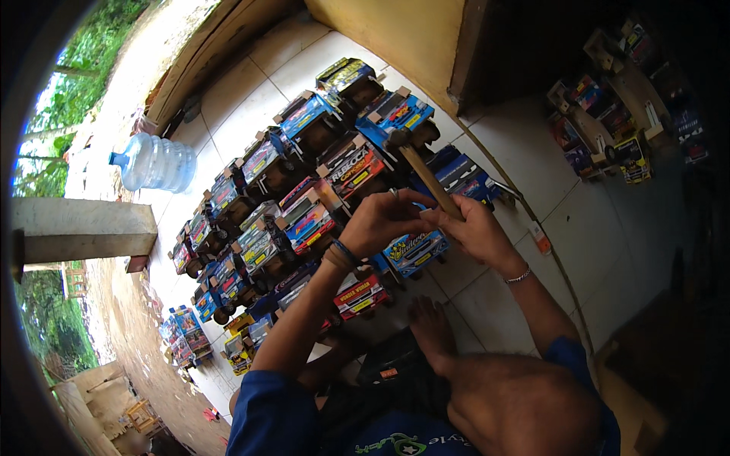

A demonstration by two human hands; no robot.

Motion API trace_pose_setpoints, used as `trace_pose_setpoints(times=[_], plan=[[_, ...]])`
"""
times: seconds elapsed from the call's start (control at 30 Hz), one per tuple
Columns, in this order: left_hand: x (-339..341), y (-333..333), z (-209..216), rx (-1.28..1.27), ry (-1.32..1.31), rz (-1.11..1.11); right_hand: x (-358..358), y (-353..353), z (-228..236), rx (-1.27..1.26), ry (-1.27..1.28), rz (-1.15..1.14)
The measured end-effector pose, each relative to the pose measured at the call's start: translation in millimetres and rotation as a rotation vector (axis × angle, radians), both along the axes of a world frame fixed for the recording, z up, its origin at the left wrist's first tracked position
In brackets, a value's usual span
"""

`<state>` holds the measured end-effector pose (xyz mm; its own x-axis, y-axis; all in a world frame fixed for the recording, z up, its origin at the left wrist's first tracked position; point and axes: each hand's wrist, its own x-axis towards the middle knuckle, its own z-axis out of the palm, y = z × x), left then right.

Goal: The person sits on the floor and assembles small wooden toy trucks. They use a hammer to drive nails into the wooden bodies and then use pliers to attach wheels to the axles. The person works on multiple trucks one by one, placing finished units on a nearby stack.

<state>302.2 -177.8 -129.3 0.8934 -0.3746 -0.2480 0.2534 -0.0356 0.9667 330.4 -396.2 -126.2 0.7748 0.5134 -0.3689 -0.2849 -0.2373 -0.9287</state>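
Note:
My right hand is wrapped round the wooden handle of a hammer, whose metal head points up and away to the left. Close beside it, my left hand has its thumb and fingers pinched together, almost meeting the right fingertips. Whatever lies in that pinch is too small or hidden to make out. Beneath both hands stand rows of colourful toy trucks on the floor. A blue toy truck sits just under my fingers, partly covered by them, and a red-fronted toy truck is nearer my body.
A large clear-blue water jug lies on its side on the tiles at the left. More toy trucks are at the far right. A cable runs along the floor on the right. A pillar stands left; my bare foot is below.

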Motion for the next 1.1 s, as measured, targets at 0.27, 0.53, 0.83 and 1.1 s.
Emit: trace_pose_setpoints(times=[0.27, 0.53, 0.83, 1.1], plan=[[8.8, 7.3, -26.6, 0.138, 0.152, 0.134, -15.0, -22.7, 2.8, -0.182, -0.026, -0.176], [8.4, -0.9, -42.1, 0.215, 0.209, 0.191, -49.6, -44.5, -7.2, -0.155, 0.055, -0.275], [5.4, -4.4, -49.4, 0.246, 0.192, 0.241, -60.6, -46.1, -10.5, -0.156, 0.065, -0.248], [6.4, -5.5, -53.2, 0.280, 0.177, 0.248, -61.1, -51.5, -8.6, -0.249, 0.054, -0.196]])
